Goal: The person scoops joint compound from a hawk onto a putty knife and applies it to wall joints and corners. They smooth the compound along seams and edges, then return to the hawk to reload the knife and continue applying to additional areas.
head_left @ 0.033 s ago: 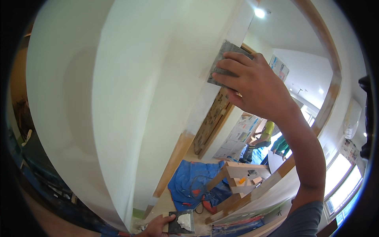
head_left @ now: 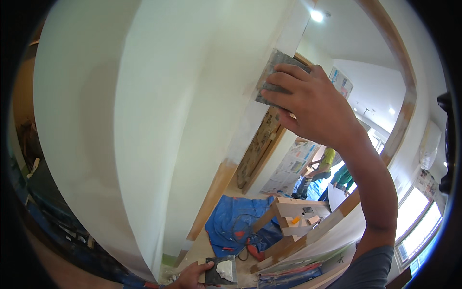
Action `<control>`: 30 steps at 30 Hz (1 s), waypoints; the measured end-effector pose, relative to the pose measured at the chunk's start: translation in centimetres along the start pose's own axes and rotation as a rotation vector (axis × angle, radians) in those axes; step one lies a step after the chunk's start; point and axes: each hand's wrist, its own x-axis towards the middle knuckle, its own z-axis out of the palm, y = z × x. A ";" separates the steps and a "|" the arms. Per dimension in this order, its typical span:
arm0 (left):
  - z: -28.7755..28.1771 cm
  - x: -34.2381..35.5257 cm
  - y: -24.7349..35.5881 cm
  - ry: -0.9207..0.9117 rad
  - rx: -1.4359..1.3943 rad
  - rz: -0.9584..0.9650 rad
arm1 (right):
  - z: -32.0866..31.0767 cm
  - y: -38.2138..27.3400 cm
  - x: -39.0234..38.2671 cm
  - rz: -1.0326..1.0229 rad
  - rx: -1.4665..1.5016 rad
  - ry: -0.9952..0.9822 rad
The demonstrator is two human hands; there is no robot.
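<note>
My right hand point(head_left: 310, 98) is raised high, its fingers on a flat grey blade point(head_left: 275, 62) held against the pale strip point(head_left: 247, 127) along the wall's edge. Below, that strip gives way to bare brown wood point(head_left: 211, 195). At the bottom, my left hand point(head_left: 190, 275) grips a small dark board point(head_left: 213, 279) with a lump of white paste point(head_left: 224, 269) on it.
A white wall point(head_left: 149, 106) fills the left side. Beyond the opening, a blue sheet point(head_left: 224, 216) with cables lies on the floor beside wooden pieces point(head_left: 288, 207). Two people, in yellow point(head_left: 325, 161) and green point(head_left: 341, 176) tops, stand farther back. Windows point(head_left: 414, 219) are at right.
My right hand and the grey blade have shifted very slightly to the right along the wall's edge. My left hand looks unmoved.
</note>
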 end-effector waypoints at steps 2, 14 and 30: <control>0.2 -0.1 0.1 0.059 -0.113 -0.121 | -1.1 -0.2 -0.4 0.032 -0.018 -0.061; 0.4 -0.8 0.3 0.147 -0.381 -0.271 | 1.6 -1.8 1.6 -0.073 0.031 0.133; 0.0 -1.8 -0.1 0.130 0.084 -0.090 | 0.2 -1.5 -1.1 0.029 0.026 -0.086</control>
